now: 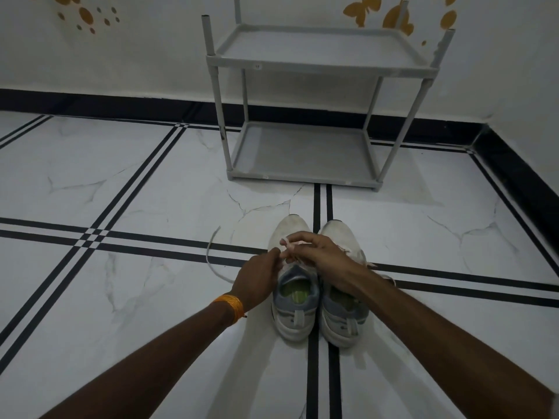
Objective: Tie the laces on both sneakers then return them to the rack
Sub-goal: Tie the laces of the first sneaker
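From my remote seat: a loose lace end (211,255) trails over the floor (121,192) at nine o'clock of my left hand (257,279), which pinches lace over the left sneaker (295,300). My right hand (317,255) meets it, fingers closed on a pale loop. Both sneakers sit side by side, touching, toes toward the empty rack (302,176) at twelve o'clock. The right sneaker (341,316) has its laces mostly hidden under my right forearm; I can't tell whether a knot is forming.
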